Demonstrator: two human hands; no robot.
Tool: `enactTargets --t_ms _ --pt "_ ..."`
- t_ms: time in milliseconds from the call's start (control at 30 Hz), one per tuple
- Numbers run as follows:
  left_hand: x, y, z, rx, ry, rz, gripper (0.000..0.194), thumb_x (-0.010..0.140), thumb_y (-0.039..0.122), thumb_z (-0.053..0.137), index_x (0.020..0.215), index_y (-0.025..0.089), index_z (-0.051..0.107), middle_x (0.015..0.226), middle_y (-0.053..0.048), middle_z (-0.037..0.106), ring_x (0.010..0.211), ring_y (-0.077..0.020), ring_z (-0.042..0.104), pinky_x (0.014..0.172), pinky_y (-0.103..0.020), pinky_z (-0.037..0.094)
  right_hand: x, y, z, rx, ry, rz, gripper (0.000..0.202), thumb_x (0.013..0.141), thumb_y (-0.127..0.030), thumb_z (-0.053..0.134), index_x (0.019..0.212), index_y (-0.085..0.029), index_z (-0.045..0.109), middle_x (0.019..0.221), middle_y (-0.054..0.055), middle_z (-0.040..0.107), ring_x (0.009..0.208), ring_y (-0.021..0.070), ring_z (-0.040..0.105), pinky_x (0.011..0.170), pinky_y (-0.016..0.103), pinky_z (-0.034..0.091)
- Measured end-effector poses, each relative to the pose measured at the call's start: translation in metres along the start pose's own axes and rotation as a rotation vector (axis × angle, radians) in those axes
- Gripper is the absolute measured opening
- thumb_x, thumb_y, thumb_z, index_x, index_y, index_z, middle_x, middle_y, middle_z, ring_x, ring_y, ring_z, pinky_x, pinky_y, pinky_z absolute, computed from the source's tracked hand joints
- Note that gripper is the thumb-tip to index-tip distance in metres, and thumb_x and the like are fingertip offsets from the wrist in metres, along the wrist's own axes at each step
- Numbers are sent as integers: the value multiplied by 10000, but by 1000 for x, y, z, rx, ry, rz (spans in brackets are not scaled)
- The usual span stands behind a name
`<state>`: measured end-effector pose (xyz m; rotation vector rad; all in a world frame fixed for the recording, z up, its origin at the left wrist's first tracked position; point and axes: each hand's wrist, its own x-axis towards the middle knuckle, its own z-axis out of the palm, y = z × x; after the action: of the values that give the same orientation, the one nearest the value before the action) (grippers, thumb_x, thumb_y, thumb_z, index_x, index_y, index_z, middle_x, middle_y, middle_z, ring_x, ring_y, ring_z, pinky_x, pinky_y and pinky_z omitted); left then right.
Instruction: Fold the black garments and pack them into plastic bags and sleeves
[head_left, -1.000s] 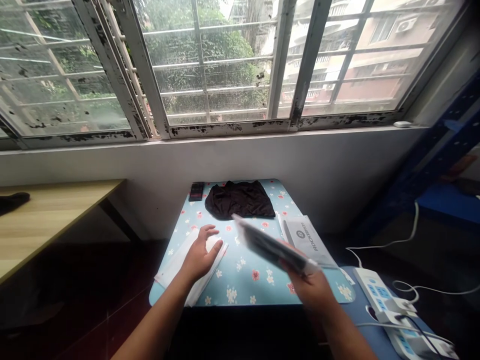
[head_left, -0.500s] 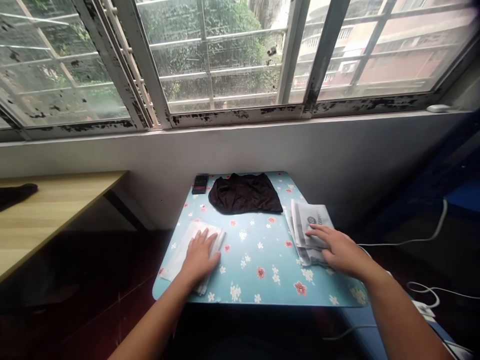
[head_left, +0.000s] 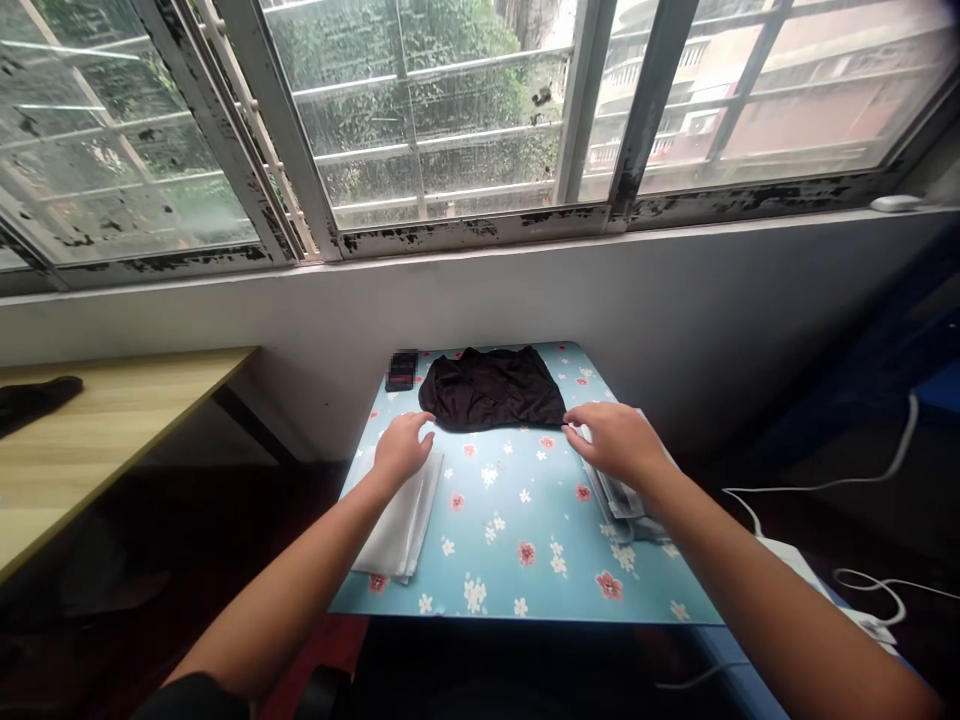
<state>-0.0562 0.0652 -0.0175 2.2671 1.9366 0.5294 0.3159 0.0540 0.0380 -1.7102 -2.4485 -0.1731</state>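
A: Landmark: the flowered table (head_left: 517,580). Start from its left.
B: Wooden desk (head_left: 135,410), well apart from the table. On the table's left side, a white packet (head_left: 397,525), partly under the left arm.
A: Left hand (head_left: 403,447)?
B: Over the table's left side, beyond most of the packet. Thumb and forefinger slightly parted by the cloth's near left corner. Whether any fabric is between them, cannot tell.
A: Table's far left corner?
B: Small dark block (head_left: 401,370), blurred out. Then the black cloth (head_left: 491,390), spread and creased, along the table's far side.
A: Right hand (head_left: 622,440)?
B: Over the table's right side, thumb and forefinger narrow at the cloth's near right corner. Firm pinch or mere touch, cannot tell. Below it, grey-white packets (head_left: 622,512), partly covered.
A: Risks?
B: My judgement: thin, slack fabric could slip from a shallow fingertip hold, or bunch if the two sides are pulled unevenly. A low wrist might nudge the loose packets towards the table's edge.
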Motion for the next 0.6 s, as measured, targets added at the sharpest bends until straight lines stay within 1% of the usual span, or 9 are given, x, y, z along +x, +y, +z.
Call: enactTargets --t_ms 67,133,200,267,367,433,500,567,600 --pt "24 -2 7 31 -17 26 347 934 209 574 1259 261 684 1205 -88 683 1193 -299 588 939 -376 501 23 -13 13 -56 -46 9 242 956 -317 521 990 -189 723 1013 114 747 955 267 654 808 366 395" --pt "41 -4 16 61 -40 56 351 894 183 617 1216 275 722 1154 -84 688 1161 -300 594 885 -359 506 41 -19 28 -92 -82 31 153 893 -234 593 906 -157 725 994 156 738 968 295 646 806 378 373" --pt "51 -6 23 79 -58 84 308 884 178 631 1143 280 763 1099 -80 698 1126 -293 606 864 -347 500 53 -18 41 -112 -107 54 99 845 -158 617 830 -146 714 955 167 736 945 293 645 790 373 353" --pt "55 -9 24 89 -56 100 263 925 193 590 1072 281 789 1057 -79 707 1086 -281 618 855 -345 492 60 -13 46 -116 -101 73 118 852 -131 590 824 -145 704 918 157 733 899 273 644 766 360 333" --pt "56 -15 18 96 -18 98 313 999 229 488 1062 267 792 1062 -94 709 1075 -284 614 867 -366 484 63 -5 40 -103 -29 111 209 931 -158 481 953 -139 689 903 143 723 840 249 628 736 350 309" --pt "55 -17 12 97 -3 105 310 1014 272 482 1110 258 776 1103 -100 703 1111 -289 600 900 -373 480 63 -2 31 -84 30 132 277 979 -187 398 1034 -141 666 910 133 716 824 242 615 720 346 298" --pt "54 -17 11 93 -22 140 261 969 342 596 1167 274 751 1129 -80 701 1134 -281 596 921 -353 481 62 -2 22 -61 76 143 316 1004 -209 344 1080 -156 645 945 121 712 827 237 604 699 341 292" --pt "52 -12 14 90 -48 170 341 878 381 725 1207 291 730 1122 -59 703 1124 -273 607 908 -330 489 61 -5 16 -39 102 141 327 1013 -220 323 1109 -174 632 989 108 710 830 230 598 675 334 292" --pt "52 -9 16 91 -48 170 351 862 372 741 1202 284 732 1103 -62 705 1108 -276 615 893 -332 495 60 -7 13 -31 110 134 325 1014 -222 323 1119 -182 628 1009 102 710 832 226 596 666 330 296"
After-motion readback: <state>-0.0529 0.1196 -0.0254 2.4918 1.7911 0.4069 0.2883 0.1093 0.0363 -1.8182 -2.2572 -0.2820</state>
